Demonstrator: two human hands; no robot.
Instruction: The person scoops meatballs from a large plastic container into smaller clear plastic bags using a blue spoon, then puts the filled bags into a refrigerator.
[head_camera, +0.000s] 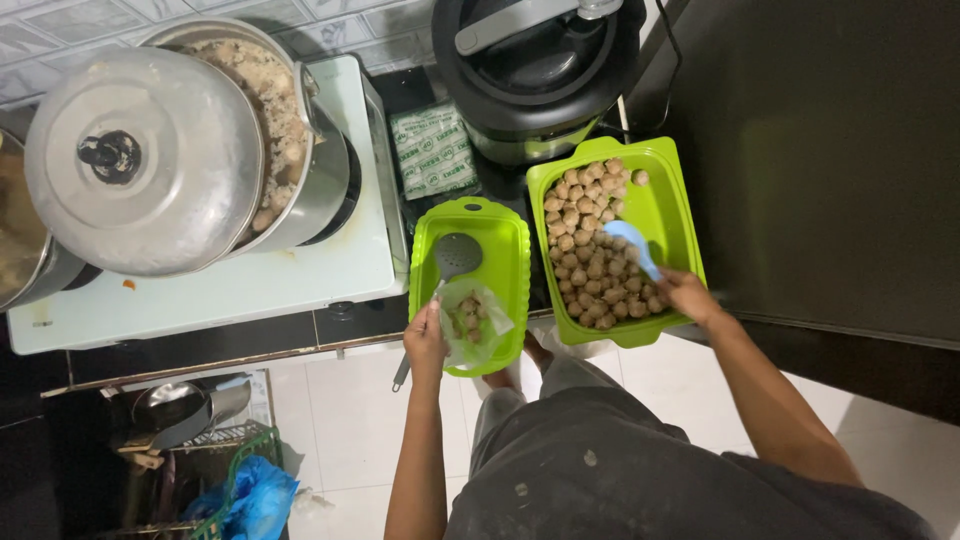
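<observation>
Meatballs (592, 255) are filling most of the right green tray (672, 205), the landmark for the positions given here. Only a small number are sitting in the clear plastic bag (474, 320), which is hanging open just left of that tray, over the near end of a second green tray (500, 250). Judging from this, the bagging is at an early stage: a handful is transferred and the bulk is remaining in the right green tray.

The left hand (427, 340) is gripping the bag's rim, fingers closed on the plastic, with the forearm rising straight up from the bottom of the frame. The right hand (683, 292) is resting at the near right corner of the right green tray, fingers closed around the handle of a light blue spoon (630, 240) whose bowl is lying over the meatballs. The right arm is reaching in diagonally from the lower right.

A grey slotted ladle (455, 258) is lying in the second tray. Left of both trays, a large metal pot (250, 120) with a tilted lid (140, 160) is standing on a white stove (250, 280). Behind the right green tray, a black cooker (535, 70) is standing.
</observation>
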